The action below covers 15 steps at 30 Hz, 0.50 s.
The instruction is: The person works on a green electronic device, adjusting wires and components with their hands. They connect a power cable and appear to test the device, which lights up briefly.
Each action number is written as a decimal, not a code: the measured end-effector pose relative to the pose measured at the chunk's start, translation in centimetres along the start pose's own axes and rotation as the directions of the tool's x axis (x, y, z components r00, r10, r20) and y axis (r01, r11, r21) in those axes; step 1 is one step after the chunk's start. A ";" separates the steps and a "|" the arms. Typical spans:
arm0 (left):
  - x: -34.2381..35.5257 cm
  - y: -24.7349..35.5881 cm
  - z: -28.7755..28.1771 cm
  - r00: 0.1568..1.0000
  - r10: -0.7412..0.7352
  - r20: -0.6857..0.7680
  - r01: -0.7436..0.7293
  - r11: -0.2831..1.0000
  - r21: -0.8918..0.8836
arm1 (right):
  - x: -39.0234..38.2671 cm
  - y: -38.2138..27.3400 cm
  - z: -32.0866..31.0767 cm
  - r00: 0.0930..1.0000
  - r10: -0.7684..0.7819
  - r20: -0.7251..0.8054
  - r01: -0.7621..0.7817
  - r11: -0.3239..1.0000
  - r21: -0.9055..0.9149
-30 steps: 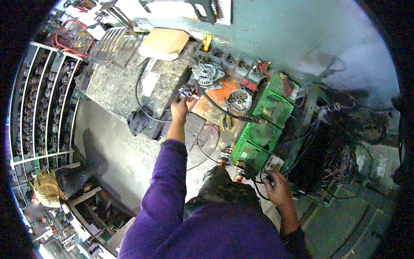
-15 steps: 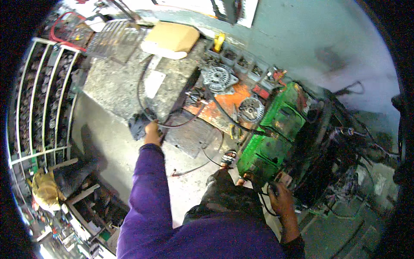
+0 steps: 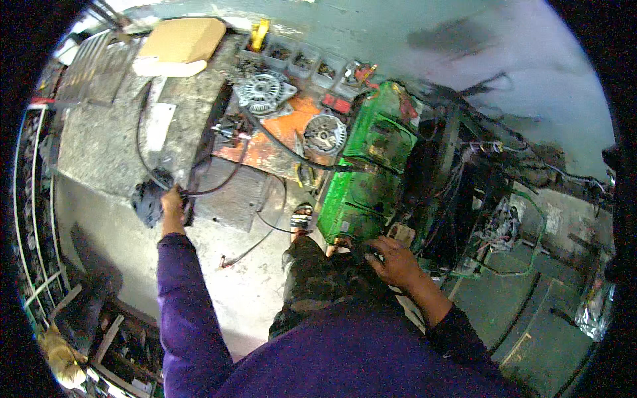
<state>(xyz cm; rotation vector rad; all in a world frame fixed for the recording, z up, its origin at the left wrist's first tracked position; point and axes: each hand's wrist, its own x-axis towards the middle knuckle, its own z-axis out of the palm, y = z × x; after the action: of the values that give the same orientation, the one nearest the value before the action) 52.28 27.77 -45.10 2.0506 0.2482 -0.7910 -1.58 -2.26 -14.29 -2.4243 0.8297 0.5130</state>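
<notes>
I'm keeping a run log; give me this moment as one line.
left hand: at dark cloth; right hand: beside green case; thick cable: reaching green case; grips: unclear

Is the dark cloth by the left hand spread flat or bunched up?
Bunched up: the dark cloth shows as a compact, creased heap at the edge of the grey worktop, right by the left hand.

Left hand (image 3: 172,201) moved from the metal part (image 3: 231,129) to the dark cloth (image 3: 147,203), right hand (image 3: 397,264) closer to the green case (image 3: 363,189), view swung rightward
</notes>
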 end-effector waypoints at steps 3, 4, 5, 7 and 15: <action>-7.7 2.6 1.8 0.995 0.082 -0.052 -0.091 0.973 -0.213 | 0.9 -1.1 -1.1 0.995 -0.101 0.006 0.100 0.988 0.119; -10.7 3.4 2.1 0.993 0.116 -0.035 -0.121 0.965 -0.232 | 1.2 -1.4 -1.3 0.995 -0.101 0.006 0.100 0.989 0.110; -13.8 4.0 2.5 0.980 0.199 -0.012 -0.194 0.937 -0.291 | 1.6 -1.7 -1.6 0.993 -0.113 -0.020 0.114 0.988 0.107; -19.4 4.6 3.8 0.964 0.257 0.060 -0.222 0.912 -0.343 | 2.0 -2.3 -1.9 0.985 -0.154 -0.074 0.161 0.981 0.110; -32.6 1.7 10.7 0.853 0.517 -0.073 -0.504 0.852 0.141 | 9.2 -8.0 -0.9 0.890 -0.401 -0.216 0.454 0.821 0.347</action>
<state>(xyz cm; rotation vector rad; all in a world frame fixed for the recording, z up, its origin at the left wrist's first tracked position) 23.07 22.02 -27.98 2.1309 -0.2910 -0.3670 10.59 -1.51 -15.32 -2.1828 0.3598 0.0031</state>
